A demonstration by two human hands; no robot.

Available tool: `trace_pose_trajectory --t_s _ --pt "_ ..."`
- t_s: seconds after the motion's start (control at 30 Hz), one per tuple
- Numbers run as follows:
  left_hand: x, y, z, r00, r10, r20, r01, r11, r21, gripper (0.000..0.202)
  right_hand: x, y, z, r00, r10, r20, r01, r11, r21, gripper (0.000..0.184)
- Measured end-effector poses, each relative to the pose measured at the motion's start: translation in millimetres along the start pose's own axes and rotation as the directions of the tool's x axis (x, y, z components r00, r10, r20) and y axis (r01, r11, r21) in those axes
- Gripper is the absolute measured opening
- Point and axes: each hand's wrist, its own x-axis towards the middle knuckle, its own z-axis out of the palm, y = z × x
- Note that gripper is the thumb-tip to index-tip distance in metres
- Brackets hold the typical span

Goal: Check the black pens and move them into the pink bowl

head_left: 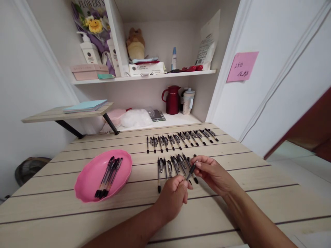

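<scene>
A black pen (190, 171) slants between my two hands, above the table. My left hand (173, 194) is wrapped round its lower end. The thumb and fingers of my right hand (210, 172) pinch its upper end, where a small pale tip shows. Just behind my hands lies a near row of black pens (159, 175) with loose clip caps (169, 168) among them, partly covered by my hands. Farther back runs a longer row of pens and caps (181, 140). To the left, a pink scalloped tray (88, 175) holds several pens (110, 177) that look capped.
The slatted wooden table (124, 220) meets a white shelf unit (144, 78) at the back. A small raised wooden stand (46, 115) bears blue paper (85, 106) at the left. On the lower shelf are a red jug (172, 100) and a speckled cup (188, 102).
</scene>
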Motion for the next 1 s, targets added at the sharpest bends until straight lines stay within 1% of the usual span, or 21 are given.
trace_pose_trajectory --t_s 0.1,0.23,0.4,0.57,0.7,0.77,0.87,0.93,0.97,1.0 --pt "1 0 0.1 1.000 -0.007 0.001 0.007 1.000 0.014 0.024 0 1 -1 1.000 -0.020 -0.004 0.020 0.999 -0.027 0.015" --pt "1 1 0.7 1.000 0.000 -0.017 0.000 1.000 0.004 0.022 -1 -1 1 0.999 -0.010 0.041 0.010 1.000 0.002 0.023" --pt "0 2 0.8 1.000 -0.006 -0.011 0.006 1.000 0.001 0.022 0 -1 0 1.000 -0.008 -0.028 0.006 0.998 -0.064 0.019" --pt "1 -1 -0.1 1.000 -0.012 -0.015 0.013 1.000 0.014 0.024 0 -1 0 1.000 -0.012 0.003 0.012 0.999 -0.053 0.026" --pt "1 -4 0.0 1.000 -0.014 -0.006 0.014 1.000 0.020 0.024 -1 1 1 1.000 0.000 -0.026 -0.002 0.996 -0.084 0.019" --pt "2 -4 -0.1 1.000 -0.016 -0.004 0.016 1.000 0.014 0.024 -1 1 2 0.999 -0.004 -0.035 0.000 0.993 -0.117 0.021" --pt "3 -3 -0.8 0.999 -0.026 -0.022 0.026 1.000 -0.003 0.024 0 -6 0 0.998 -0.040 -0.039 0.032 0.981 -0.190 0.026" --pt "2 -1 -1.2 0.999 -0.032 -0.042 0.031 0.999 -0.020 0.023 5 -16 -6 0.989 -0.104 -0.107 0.066 0.949 -0.308 0.029" --pt "2 1 -1.4 0.998 -0.034 -0.052 0.032 0.999 -0.030 0.022 9 -20 -9 0.976 -0.147 -0.160 0.071 0.910 -0.408 0.028" --pt "2 3 -1.5 0.997 -0.035 -0.062 0.033 0.999 -0.041 0.022 14 -25 -13 0.959 -0.194 -0.205 0.056 0.844 -0.534 0.026"
